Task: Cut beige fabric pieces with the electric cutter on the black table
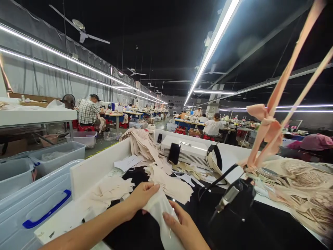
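A piece of thin white fabric (161,212) is stretched between my two hands over the black work surface (140,227). My left hand (143,197) pinches its upper left edge between thumb and fingers. Lower and to the right, my right hand (182,222) grips the fabric's other side, thumb on top and fingers behind. Just beyond my hands lies a stack of pale beige cut pieces (173,184) with jagged edges. More such cut pieces (109,190) lie to the left, near my left forearm.
A dark device with a metal clamp part (229,198) stands at right, under a hanging peach fabric strip (267,128). Beige lace pieces (307,177) pile up at far right. A white slotted machine housing (192,152) sits behind. Plastic bins (56,156) stand left; co-workers sit farther off.
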### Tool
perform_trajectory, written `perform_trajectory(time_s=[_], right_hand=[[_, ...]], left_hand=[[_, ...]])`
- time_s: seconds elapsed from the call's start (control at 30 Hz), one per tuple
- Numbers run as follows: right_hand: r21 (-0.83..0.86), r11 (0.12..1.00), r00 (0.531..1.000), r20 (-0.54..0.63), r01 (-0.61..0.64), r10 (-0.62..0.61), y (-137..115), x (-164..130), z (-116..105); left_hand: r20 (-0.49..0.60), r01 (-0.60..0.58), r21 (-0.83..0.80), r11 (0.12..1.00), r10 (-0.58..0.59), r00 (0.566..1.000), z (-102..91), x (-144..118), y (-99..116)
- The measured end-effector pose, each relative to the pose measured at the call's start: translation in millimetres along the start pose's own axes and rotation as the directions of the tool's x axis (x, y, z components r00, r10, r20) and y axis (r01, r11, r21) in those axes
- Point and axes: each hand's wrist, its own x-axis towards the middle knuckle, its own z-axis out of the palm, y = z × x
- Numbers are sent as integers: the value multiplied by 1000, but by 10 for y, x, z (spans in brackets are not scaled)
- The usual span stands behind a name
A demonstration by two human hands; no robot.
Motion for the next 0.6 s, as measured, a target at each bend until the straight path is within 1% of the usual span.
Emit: perform_trajectory(time_s=[0.07, 0.17, 0.23, 0.33, 0.4, 0.43, 0.5, 0.6], right_hand=[[-15, 1000, 993, -114, 8, -10, 27, 94, -96], [-47, 999, 965, -263, -10, -3, -18, 275, -335], [-74, 997, 930, -366, 7, -34, -82, 428, -524], [-122, 992, 877, -471, 42, -95, -142, 682, -764], [-178, 983, 856, -502, 39, -125, -125, 839, -871], [-214, 976, 853, -505, 25, -133, -99, 907, -911], [-300, 954, 855, -499, -19, -140, -27, 1014, -974], [-438, 895, 863, -483, -90, -150, 84, 1091, -1043]], left_hand=[[-64, 4, 37, 999, -2, 998, -103, 253, 72], [-134, 34, 91, 995, -22, 991, -222, 629, 160], [-169, 57, 125, 990, -35, 985, -272, 846, 186], [-216, 90, 185, 979, -49, 975, -314, 1094, 152], [-237, 119, 226, 967, -64, 969, -333, 1210, 83], [-243, 136, 244, 960, -75, 967, -341, 1255, 41], [-248, 171, 277, 946, -102, 963, -359, 1320, -46], [-245, 218, 312, 925, -144, 959, -384, 1360, -149]])
